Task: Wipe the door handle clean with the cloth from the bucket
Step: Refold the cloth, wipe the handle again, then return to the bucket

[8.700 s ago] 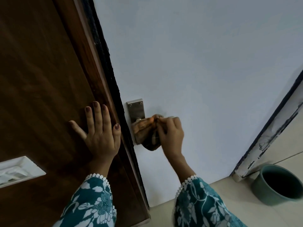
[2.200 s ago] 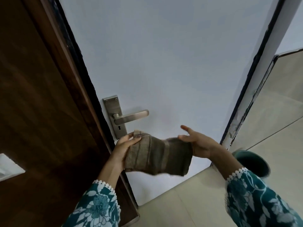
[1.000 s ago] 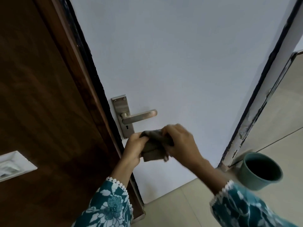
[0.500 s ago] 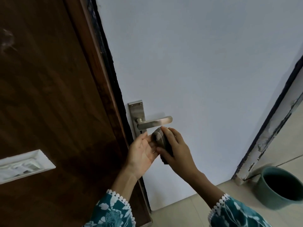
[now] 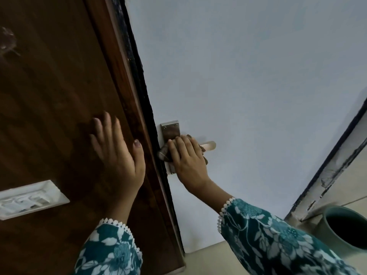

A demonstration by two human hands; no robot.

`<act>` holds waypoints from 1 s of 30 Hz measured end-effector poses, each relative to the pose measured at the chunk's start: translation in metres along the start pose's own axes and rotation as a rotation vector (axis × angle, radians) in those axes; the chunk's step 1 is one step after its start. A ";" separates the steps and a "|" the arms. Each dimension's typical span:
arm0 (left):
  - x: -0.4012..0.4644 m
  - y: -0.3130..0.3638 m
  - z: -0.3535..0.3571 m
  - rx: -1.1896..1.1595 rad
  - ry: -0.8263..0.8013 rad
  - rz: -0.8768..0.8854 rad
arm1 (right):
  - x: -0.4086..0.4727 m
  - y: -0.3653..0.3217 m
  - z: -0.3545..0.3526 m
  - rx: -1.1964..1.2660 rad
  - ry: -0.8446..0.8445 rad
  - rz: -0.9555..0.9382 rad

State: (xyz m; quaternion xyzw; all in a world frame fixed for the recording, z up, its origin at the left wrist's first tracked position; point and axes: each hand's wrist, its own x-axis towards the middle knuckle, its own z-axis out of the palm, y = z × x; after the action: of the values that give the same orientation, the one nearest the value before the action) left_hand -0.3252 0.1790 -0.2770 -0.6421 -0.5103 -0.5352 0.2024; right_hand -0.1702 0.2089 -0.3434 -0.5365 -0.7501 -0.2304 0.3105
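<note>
Since the cloth (image 5: 163, 154) is bunched up small under the right hand (image 5: 188, 161), the trick here is probably to keep it wrapped round the handle (image 5: 208, 145) and drag along the lever toward its free end, not just dab at one spot. I'd squeeze lightly so the fabric hugs the underside too, then go back over the plate (image 5: 171, 130) where grime likes to sit near the screws. Pressing too hard would likely push the lever down, so easy does it.

Right hand is closed over the cloth and pressed on the handle near its root, just beside the door (image 5: 248, 76) edge. Only the lever's tip sticks out past the knuckles, and the plate's top shows above the fingers. A bit of cloth pokes out on the left of the hand.

Left hand (image 5: 117, 153) is flat and open, holding nothing, braced on the brown panel (image 5: 49, 96) well to the left of the handle. Bucket (image 5: 333, 231) sits on the floor at lower right, well apart from both hands.
</note>
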 end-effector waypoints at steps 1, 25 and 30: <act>0.001 -0.002 0.003 0.023 -0.003 0.012 | 0.001 0.005 0.000 -0.008 0.023 -0.011; -0.003 -0.023 0.052 0.401 0.097 0.180 | -0.001 -0.002 0.024 0.123 0.255 -0.025; -0.005 -0.027 0.053 0.399 0.114 0.209 | -0.002 0.042 0.014 0.101 0.169 -0.072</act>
State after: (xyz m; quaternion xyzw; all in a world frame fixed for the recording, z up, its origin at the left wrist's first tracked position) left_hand -0.3222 0.2303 -0.3074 -0.6076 -0.5244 -0.4352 0.4080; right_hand -0.1333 0.2307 -0.3543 -0.4715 -0.7507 -0.2476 0.3910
